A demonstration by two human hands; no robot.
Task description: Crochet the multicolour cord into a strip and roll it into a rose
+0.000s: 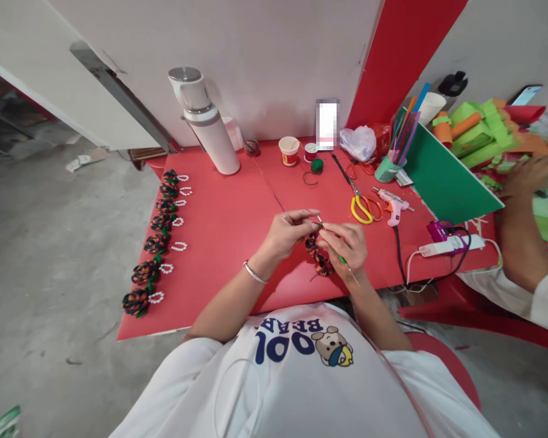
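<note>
Head view, the only one.

- Left hand [285,234]: fingers curled in, thumb and forefinger pressed together on the top edge of the yarn piece [318,257]. Silver bangle [254,274] on that wrist.
- Right hand [347,246]: fingers closed, pinching a crochet hook [343,260]. Green grip shows between the fingers, and the thin metal shaft sticks out on both sides. The tip sits up by the left fingertips.
- Yarn piece: multicolour (dark, orange, green), hanging between the two hands just above the near edge of the red table [219,231], touching both hands. Can't tell if the hook tip is through a loop, too small.
- Yarn strand [274,194]: runs from the hands back across the table to a yarn ball [251,146] at the wall.
- Table's left edge: row of finished yarn flowers [155,243], each with a small white bead loop just beside it.
- Back of the table: white flask [207,121] upright, paper cup [288,150], thread spool [310,151], green ball [317,165].
- Right of the hands: yellow-handled scissors [360,207] lying flat, glue gun [395,207] just beside them, power strip [447,246] near the table's right edge, green cup [387,169] holding pens.
- Far right: another person's hand [530,176] resting on cut green paper, well apart from the two working hands.
</note>
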